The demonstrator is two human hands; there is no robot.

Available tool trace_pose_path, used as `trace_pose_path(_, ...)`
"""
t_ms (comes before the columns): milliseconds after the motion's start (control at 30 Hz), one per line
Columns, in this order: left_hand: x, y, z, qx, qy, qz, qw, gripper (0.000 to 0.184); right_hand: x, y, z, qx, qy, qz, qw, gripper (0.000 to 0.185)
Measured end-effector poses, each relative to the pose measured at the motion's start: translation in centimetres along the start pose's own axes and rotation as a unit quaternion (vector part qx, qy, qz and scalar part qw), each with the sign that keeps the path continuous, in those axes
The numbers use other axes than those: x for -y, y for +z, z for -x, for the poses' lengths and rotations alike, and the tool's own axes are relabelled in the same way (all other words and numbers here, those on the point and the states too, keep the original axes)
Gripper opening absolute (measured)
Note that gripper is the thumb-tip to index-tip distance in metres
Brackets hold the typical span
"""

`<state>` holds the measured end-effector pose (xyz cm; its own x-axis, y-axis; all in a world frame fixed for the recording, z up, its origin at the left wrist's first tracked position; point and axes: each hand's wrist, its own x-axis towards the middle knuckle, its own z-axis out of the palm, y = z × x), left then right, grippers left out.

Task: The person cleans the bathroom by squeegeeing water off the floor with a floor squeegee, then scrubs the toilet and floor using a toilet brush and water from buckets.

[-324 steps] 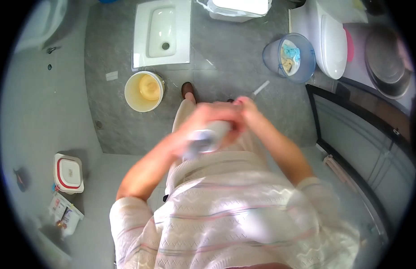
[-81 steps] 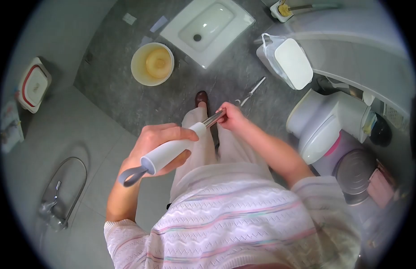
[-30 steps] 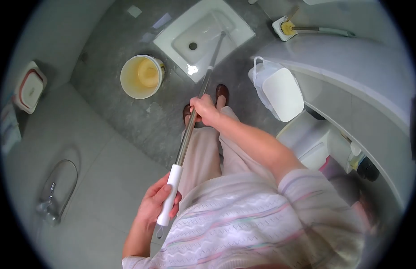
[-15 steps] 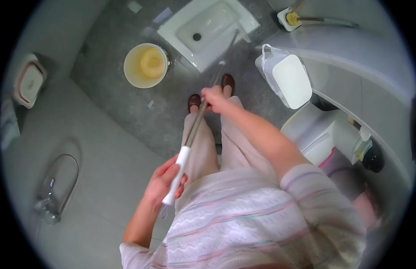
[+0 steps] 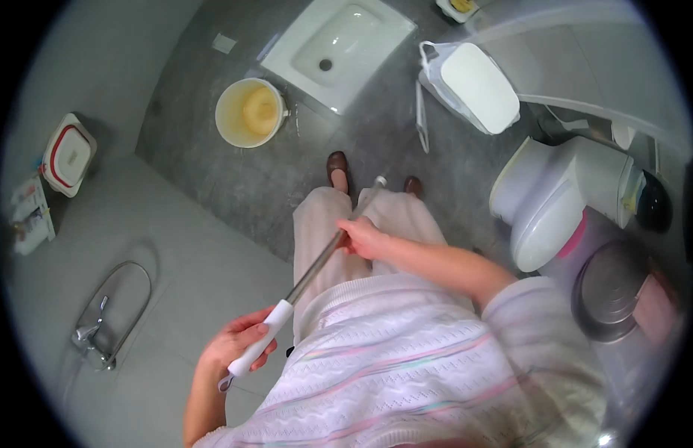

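Observation:
A long-handled floor squeegee [image 5: 316,269] with a metal pole and white grip slants across my body. My left hand [image 5: 242,340] is closed around the white grip at its near end, where a small hanging loop shows. Further along, my right hand [image 5: 363,237] is wrapped round the metal pole in front of my thighs. A white collar [image 5: 381,181] sits on the pole past my right hand. A narrow whitish bar [image 5: 422,116], which looks like the squeegee's head, lies on the grey floor beside the bin; its link to the pole is hard to make out.
A white bucket [image 5: 221,112] with something yellowish inside stands beside a white basin [image 5: 402,30] on the floor. To the right are a bin with a white lid [image 5: 477,86] and a toilet [image 5: 552,224]. A shower mixer [image 5: 92,336] is on the left wall.
The squeegee and both hands have shifted toward my body, the left hand down and left. The squeegee's far end has come back from the basin toward the bin. My feet and view have turned slightly.

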<state>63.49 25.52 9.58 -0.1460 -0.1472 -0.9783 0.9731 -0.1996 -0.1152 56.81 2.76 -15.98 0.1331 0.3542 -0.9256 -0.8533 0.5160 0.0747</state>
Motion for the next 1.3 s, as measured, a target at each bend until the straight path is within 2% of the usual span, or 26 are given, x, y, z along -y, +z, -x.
trace_pose_path(67, 0.6, 2.2, -3.4, 0.034, -0.033, -0.042, 0.998, 0.048, -1.9, -5.6, 0.5, -0.019, 0.01, -0.037, 0.999, 0.02)
trace_pose_path(167, 0.8, 9.0, -10.1, 0.092, -0.048, -0.103, 0.989, 0.048, -2.8, -15.8, 0.2, -0.137, -0.048, -0.102, 0.984, 0.012)
trace_pose_path(233, 1.6, 15.0, -15.7, 0.157, -0.027, -0.104, 0.982, 0.049, -0.7, -22.5, 1.5, -0.212, -0.118, -0.135, 0.961, 0.01)
trace_pose_path(267, 2.4, 17.8, -18.3, 0.196, -0.017, -0.1, 0.975, 0.049, -0.5, -27.3, 0.2, -0.192, -0.16, -0.192, 0.949, 0.01)
trace_pose_path(300, 3.5, 20.7, -20.9, 0.234, -0.005, -0.094, 0.968, 0.049, 1.3, -30.5, 1.8, -0.245, -0.167, -0.14, 0.945, 0.01)
trace_pose_path(367, 6.3, 26.8, -26.0, 0.269, 0.019, -0.079, 0.96, 0.05, 3.9, -37.6, 2.7, -0.288, -0.201, -0.087, 0.932, 0.013)
trace_pose_path(433, 8.1, 33.4, -29.2, 0.271, 0.008, -0.033, 0.962, 0.048, 6.5, -45.4, 2.4, -0.311, -0.214, -0.04, 0.925, 0.014)
trace_pose_path(533, 10.4, 38.8, -30.5, 0.294, 0.016, -0.011, 0.956, 0.047, 7.9, -48.9, 3.8, -0.336, -0.182, 0.02, 0.924, 0.011)
trace_pose_path(567, 11.6, 37.9, -30.1, 0.228, 0.004, -0.007, 0.974, 0.045, 6.2, -48.2, 3.0, -0.333, -0.202, 0.008, 0.921, 0.01)
trace_pose_path(633, 12.8, 34.1, -28.1, 0.2, 0.004, 0.006, 0.98, 0.045, 3.6, -44.6, 0.9, -0.31, -0.217, -0.02, 0.926, 0.009)
trace_pose_path(667, 13.4, 31.8, -26.1, 0.173, -0.01, 0.015, 0.985, 0.045, 1.7, -41.3, 0.2, -0.288, -0.205, -0.038, 0.935, 0.01)
trace_pose_path(700, 14.0, 29.5, -23.7, 0.148, -0.02, 0.026, 0.988, 0.045, -0.2, -37.6, 0.4, -0.293, -0.221, 0.036, 0.93, 0.008)
trace_pose_path(767, 15.5, 25.5, -18.3, 0.072, -0.011, 0.036, 0.997, 0.05, -3.7, -30.5, 1.4, -0.305, -0.218, 0.02, 0.927, 0.016)
trace_pose_path(800, 16.5, 24.0, -15.9, 0.034, 0.007, 0.024, 0.999, 0.051, -4.4, -28.5, 1.7, -0.24, -0.12, 0.089, 0.959, 0.02)
trace_pose_path(867, 18.1, 21.2, -10.8, -0.042, 0.04, 0.004, 0.998, 0.053, -7.7, -23.3, 2.5, -0.218, -0.211, 0.083, 0.949, 0.023)
trace_pose_path(900, 18.6, 20.4, -8.6, -0.077, 0.056, -0.001, 0.995, 0.054, -7.2, -20.8, 6.6, -0.174, -0.172, 0.033, 0.969, 0.025)
trace_pose_path(933, 18.3, 20.6, -6.7, -0.083, 0.056, 0.008, 0.995, 0.054, -8.2, -18.8, 6.1, -0.108, -0.13, -0.02, 0.985, 0.025)
trace_pose_path(967, 18.0, 20.9, -4.8, -0.088, 0.056, 0.018, 0.994, 0.054, -8.9, -18.2, 5.7, -0.058, -0.127, -0.007, 0.99, 0.025)
trace_pose_path(1000, 17.5, 21.0, -3.7, -0.075, 0.054, 0.018, 0.996, 0.054, -9.1, -17.4, 5.7, -0.008, -0.123, 0.005, 0.992, 0.024)
trace_pose_path(1100, 16.1, 20.3, -3.1, -0.058, 0.027, -0.027, 0.998, 0.053, -9.5, -17.7, 8.0, -0.061, -0.104, -0.056, 0.991, 0.025)
trace_pose_path(1133, 15.2, 20.0, -4.7, -0.027, 0.019, -0.056, 0.998, 0.055, -10.1, -18.9, 8.0, -0.077, -0.126, -0.075, 0.986, 0.025)
trace_pose_path(1233, 12.5, 19.1, -10.2, 0.091, 0.013, -0.135, 0.987, 0.062, -11.2, -24.4, 5.8, -0.131, -0.092, -0.158, 0.974, 0.017)
trace_pose_path(1300, 8.6, 19.8, -13.6, 0.188, -0.031, -0.091, 0.978, 0.064, -9.9, -27.2, 4.2, -0.145, -0.056, -0.211, 0.965, 0.011)
